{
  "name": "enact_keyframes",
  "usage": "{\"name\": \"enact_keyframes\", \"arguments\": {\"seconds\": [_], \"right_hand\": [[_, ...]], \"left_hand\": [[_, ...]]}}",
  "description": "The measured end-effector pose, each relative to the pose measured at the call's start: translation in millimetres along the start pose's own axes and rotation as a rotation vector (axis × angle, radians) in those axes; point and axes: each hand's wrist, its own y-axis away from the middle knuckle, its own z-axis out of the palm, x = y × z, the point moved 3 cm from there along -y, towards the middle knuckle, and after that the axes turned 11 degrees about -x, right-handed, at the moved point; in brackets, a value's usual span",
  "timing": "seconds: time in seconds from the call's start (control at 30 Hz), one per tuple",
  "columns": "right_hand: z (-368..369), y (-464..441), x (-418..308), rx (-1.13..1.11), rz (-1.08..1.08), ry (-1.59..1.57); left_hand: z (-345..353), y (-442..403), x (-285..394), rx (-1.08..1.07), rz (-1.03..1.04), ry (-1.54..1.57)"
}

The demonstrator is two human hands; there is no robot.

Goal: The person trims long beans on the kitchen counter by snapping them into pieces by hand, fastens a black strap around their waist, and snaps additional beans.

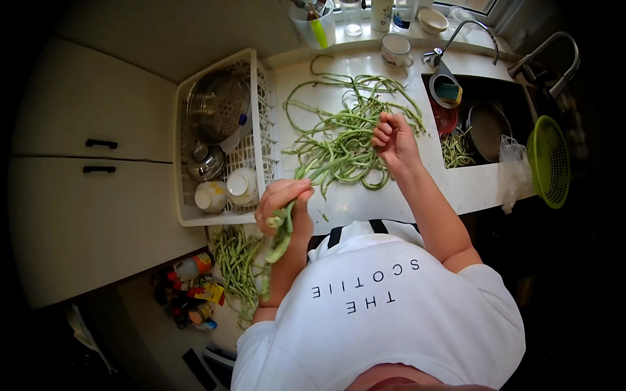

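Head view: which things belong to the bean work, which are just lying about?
Likely in use:
left hand, gripping beans
right hand, fingers curled, above the bean heap
bean pile at lower left

Seemingly lying about:
dish rack
mug
green basket

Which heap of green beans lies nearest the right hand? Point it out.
The tangled heap between dish rack and sink; the other large heap lies beside the left forearm.
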Motion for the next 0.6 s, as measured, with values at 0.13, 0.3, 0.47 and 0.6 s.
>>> {"name": "enact_keyframes", "arguments": {"seconds": [0.13,0.3,0.47,0.6], "right_hand": [[71,15,-2,0.079,0.083,0.204],[106,25,10,-0.068,0.185,0.238],[119,29,13,-0.118,0.227,0.259],[122,31,11,-0.155,0.207,0.302]], "left_hand": [[-4,-10,-29,-0.086,-0.248,0.161],[20,5,-46,-0.010,-0.560,0.677],[32,9,-40,-0.273,-0.766,0.625],[34,11,-34,-0.376,-0.715,0.527]]}}
